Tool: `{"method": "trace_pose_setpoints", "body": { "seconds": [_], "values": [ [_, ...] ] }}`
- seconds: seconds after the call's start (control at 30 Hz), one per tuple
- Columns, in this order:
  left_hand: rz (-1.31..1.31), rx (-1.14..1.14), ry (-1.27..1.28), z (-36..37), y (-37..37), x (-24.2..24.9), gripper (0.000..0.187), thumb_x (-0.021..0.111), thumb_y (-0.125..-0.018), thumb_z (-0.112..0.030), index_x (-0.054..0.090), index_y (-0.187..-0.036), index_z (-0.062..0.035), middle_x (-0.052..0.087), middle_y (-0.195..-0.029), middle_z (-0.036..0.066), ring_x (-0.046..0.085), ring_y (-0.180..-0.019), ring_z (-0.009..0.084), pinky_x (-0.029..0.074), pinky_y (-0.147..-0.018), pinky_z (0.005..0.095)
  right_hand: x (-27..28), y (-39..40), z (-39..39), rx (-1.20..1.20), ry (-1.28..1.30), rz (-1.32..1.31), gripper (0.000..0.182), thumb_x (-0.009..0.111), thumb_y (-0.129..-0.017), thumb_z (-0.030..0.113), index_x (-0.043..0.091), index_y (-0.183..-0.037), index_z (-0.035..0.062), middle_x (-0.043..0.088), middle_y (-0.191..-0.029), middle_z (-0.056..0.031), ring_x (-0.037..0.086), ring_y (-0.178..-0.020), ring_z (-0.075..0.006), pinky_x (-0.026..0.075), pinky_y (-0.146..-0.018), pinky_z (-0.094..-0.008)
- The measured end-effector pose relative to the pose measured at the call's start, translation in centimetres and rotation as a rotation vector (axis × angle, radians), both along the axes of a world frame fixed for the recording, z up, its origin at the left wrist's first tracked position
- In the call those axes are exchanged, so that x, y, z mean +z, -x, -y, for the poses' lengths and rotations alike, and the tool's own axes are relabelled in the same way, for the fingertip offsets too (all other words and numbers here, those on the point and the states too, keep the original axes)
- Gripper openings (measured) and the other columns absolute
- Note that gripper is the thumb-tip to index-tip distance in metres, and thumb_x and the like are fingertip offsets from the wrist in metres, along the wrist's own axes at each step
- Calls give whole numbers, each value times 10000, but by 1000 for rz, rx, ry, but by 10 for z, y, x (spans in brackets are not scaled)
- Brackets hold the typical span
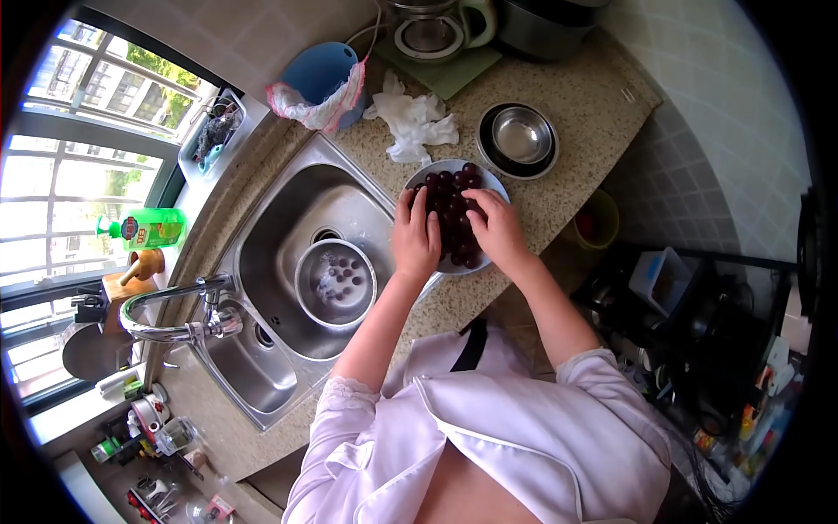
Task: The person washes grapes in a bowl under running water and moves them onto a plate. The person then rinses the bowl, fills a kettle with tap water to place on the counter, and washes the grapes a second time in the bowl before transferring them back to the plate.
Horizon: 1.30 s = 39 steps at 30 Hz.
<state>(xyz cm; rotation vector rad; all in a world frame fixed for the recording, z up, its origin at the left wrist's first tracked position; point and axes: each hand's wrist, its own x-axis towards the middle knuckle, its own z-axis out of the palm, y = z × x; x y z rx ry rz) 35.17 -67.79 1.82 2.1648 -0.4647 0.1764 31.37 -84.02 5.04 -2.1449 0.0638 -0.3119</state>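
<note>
Dark red grapes [452, 203] are heaped in a pale round bowl [491, 182] near the counter's edge by the sink. My left hand [417, 237] lies over the left side of the heap, fingers stretched out and a little apart. From the right, my right hand [497, 229] reaches in with its fingers bent round grapes at the heap's edge; the exact fingertip contact is partly hidden. Inside the sink, a metal bowl [305, 278] contains water and several loose grapes [345, 272].
The steel sink [275, 218] with its curved faucet [166, 301] lies to the left. Behind the grapes are a crumpled white cloth [410, 118], a blue bucket [319, 70] and stacked metal bowls [521, 135]. A green bottle [153, 228] stands by the window. A bin [602, 218] is below right.
</note>
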Motion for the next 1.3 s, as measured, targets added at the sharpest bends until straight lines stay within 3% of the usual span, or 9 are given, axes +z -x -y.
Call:
{"method": "trace_pose_setpoints", "body": {
  "seconds": [0.4,0.57,0.67,0.73,0.9,1.0,1.17,1.27,1.3],
  "values": [
    [5,4,35,-16,10,-2,514,486,-904,-95,333,-1383,13,320,-1369,279,280,-1309,480,262,-1085,488,0,12,-22,-20,133,76,256,653,-775,20,629,-1027,54,633,-1087,-123,552,-1139,-309,399,-1008,-417],
    [-5,45,50,-42,20,-8,481,452,-935,-105,327,-1386,8,321,-1395,260,289,-1327,430,248,-1093,455,-12,11,-26,-3,262,90,161,700,-730,61,617,-866,81,645,-902,-81,570,-1080,-299,279,-1063,-538],
    [-18,85,55,-58,29,-13,483,467,-934,-99,329,-1386,2,344,-1388,261,322,-1313,414,271,-1079,444,-11,13,-25,-24,237,98,118,694,-733,49,601,-801,75,636,-853,-80,585,-1051,-290,283,-1069,-527],
    [-109,95,71,-68,37,-15,498,470,-932,-99,316,-1392,12,345,-1384,292,308,-1319,441,279,-1082,440,-10,13,-28,-74,137,129,129,687,-751,29,612,-853,58,646,-914,-85,587,-1072,-285,299,-1069,-497],
    [-118,104,58,-92,55,-25,421,510,-893,-50,459,-1311,-39,456,-1301,246,458,-1197,415,389,-993,424,-15,14,-35,-74,398,50,239,720,-717,88,613,-931,84,587,-1128,-99,444,-1224,-341,229,-1099,-528],
    [-170,142,47,-115,66,-28,389,516,-886,-44,494,-1274,-38,485,-1264,226,496,-1151,398,417,-959,413,-16,16,-36,-37,388,-2,275,739,-698,110,611,-941,101,563,-1175,-97,398,-1261,-348,199,-1107,-537],
    [-243,271,63,-168,81,-40,343,525,-852,7,556,-1192,-25,550,-1138,189,550,-1057,364,457,-878,384,2,15,-51,-121,375,159,282,703,-753,124,608,-1015,81,598,-1108,-90,481,-1169,-343,267,-1049,-518],
    [-375,393,73,-204,90,-48,329,531,-848,1,569,-1174,-31,568,-1100,171,583,-980,330,483,-805,367,15,8,-77,-71,280,269,243,665,-780,64,603,-1014,48,618,-1038,-109,534,-1087,-332,403,-952,-435],
    [-271,403,-2,-219,94,-60,317,531,-852,-8,575,-1165,-32,574,-1077,157,588,-962,309,488,-776,359,19,5,-91,-37,265,262,241,658,-781,50,601,-1014,41,618,-1029,-116,543,-1059,-329,423,-921,-417]
  ]
}}
